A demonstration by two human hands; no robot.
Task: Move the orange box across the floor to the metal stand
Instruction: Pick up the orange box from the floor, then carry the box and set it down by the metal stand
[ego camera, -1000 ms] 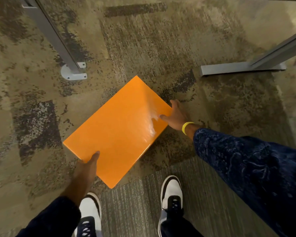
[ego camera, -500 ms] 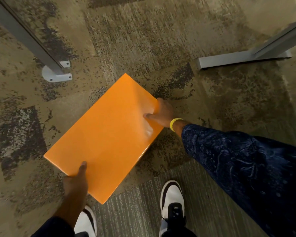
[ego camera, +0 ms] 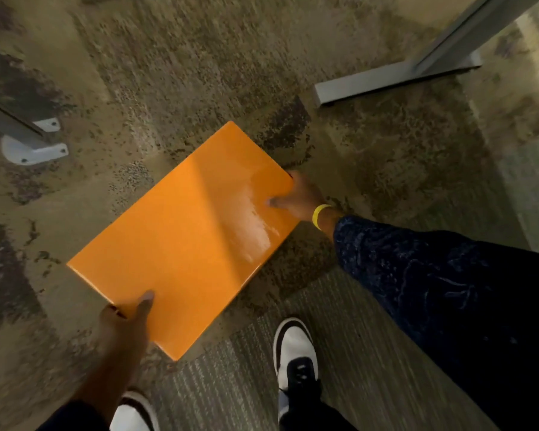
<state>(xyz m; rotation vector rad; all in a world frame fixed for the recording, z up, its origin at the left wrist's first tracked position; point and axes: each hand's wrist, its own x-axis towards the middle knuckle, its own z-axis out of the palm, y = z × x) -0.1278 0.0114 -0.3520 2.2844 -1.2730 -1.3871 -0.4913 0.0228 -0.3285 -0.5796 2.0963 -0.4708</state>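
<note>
A glossy orange box (ego camera: 184, 237) lies flat and diagonal in the middle of the view, over the patterned carpet. My left hand (ego camera: 125, 318) grips its near-left edge, thumb on the lid. My right hand (ego camera: 299, 197), with a yellow wristband, holds the far-right edge, thumb on top and fingers under the side. A grey metal stand foot (ego camera: 386, 80) with a slanted post lies on the floor at the upper right, apart from the box. Whether the box touches the carpet I cannot tell.
At the left edge a second grey metal leg (ego camera: 7, 122) ends in a white bolted floor bracket (ego camera: 33, 150). My two white-and-black shoes (ego camera: 296, 343) stand on a striped carpet tile (ego camera: 371, 353) at the bottom. Mottled brown carpet (ego camera: 199, 73) spreads beyond the box.
Both hands have kept their hold on the box. The box has shifted left and nearer to me, and the stand foot and bracket have shifted in the view as my head moved.
</note>
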